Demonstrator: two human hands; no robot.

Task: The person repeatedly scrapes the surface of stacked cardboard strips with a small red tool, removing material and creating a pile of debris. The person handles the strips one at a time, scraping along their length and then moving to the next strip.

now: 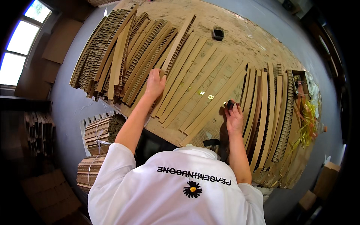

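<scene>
Honeycomb-cardboard strip was in your left hand, whose fingers were closed around its near end while the far end pointed away over the worktable. Your right hand had its fingertips pinched on a small dark block, just left of a row of upright strips. Beyond your hands sat a small black square container; you could not tell what, if anything, lay inside. At the right edge stood a cardboard box with reddish and dark items in it, too small to make out, beside tangled yellow strapping. Your strip was long, narrow and tan, its side showing a run of open cells. Flat strips lay spaced apart to its right, and a dense pile of strips stood to its left.
</scene>
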